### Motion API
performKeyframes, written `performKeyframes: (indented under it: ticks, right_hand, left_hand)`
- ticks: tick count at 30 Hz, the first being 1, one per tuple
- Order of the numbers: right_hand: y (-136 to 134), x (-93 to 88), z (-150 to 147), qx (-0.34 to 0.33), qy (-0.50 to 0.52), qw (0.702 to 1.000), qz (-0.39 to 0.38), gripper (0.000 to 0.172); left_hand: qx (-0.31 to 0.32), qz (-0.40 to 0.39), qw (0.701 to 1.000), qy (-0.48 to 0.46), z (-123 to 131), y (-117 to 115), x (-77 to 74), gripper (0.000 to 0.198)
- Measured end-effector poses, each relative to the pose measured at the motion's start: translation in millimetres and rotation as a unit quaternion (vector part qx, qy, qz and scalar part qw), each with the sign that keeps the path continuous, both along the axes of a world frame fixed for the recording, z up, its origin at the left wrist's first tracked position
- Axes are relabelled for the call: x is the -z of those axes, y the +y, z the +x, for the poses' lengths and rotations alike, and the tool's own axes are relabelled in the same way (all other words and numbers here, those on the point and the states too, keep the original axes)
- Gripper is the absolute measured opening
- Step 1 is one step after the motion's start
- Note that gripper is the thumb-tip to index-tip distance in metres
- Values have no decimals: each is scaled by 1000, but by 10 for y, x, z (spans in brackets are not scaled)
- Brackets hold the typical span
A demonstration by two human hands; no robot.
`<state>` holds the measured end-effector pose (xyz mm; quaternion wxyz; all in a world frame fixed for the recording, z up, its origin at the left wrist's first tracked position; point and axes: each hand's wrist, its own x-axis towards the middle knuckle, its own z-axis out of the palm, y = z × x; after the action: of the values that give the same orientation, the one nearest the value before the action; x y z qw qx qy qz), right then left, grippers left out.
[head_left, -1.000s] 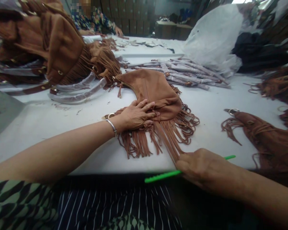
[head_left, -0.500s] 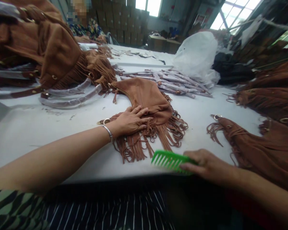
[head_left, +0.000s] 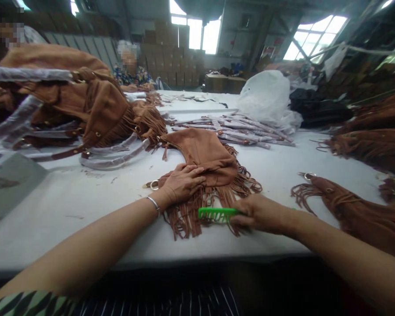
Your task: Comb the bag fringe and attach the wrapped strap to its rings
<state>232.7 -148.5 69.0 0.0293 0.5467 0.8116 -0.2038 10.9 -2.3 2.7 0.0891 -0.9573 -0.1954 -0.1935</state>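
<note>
A brown fringed bag (head_left: 207, 151) lies flat on the white table (head_left: 95, 215), its fringe (head_left: 184, 219) hanging toward me. My left hand (head_left: 184, 182) rests on the bag's lower part, fingers stretched out over the top of the fringe. In my right hand (head_left: 260, 213) is a green wide-toothed comb (head_left: 217, 214), gripped at its right end. The comb's teeth point down among the fringe strands, which partly hide them. A metal ring (head_left: 154, 184) on the bag shows just left of my left hand.
Brown bags with plastic-wrapped handles (head_left: 102, 109) are heaped at left. Wrapped straps (head_left: 230, 129) lie behind the bag, beside a white plastic bag (head_left: 266, 96). Another fringed bag (head_left: 352, 206) lies at right, near a brown pile (head_left: 375, 131). A person (head_left: 130, 72) is across the table.
My right hand has brought the comb up and left, from the table's front edge into the fringe. My left hand stays on the bag. The view has tilted upward.
</note>
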Motion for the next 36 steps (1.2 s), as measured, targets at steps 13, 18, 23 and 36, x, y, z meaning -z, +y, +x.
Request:
performKeyframes:
  ticks: [13, 18, 23, 36]
  right_hand:
    - [-1305, 153, 44, 20, -10, 993, 117, 14]
    - [-698, -46, 397, 494, 271, 826, 22, 18]
    - [11, -14, 639, 582, 437, 682, 68, 10]
    - [290, 292, 568, 615, 421, 657, 112, 12]
  left_hand:
    - [-3, -25, 1000, -6, -9, 0, 45, 37]
    - [-8, -19, 1000, -1, -37, -90, -14, 38]
    - [-154, -63, 986, -29, -274, -119, -104, 59]
    - [-188, -315, 930, 17, -770, -41, -136, 48]
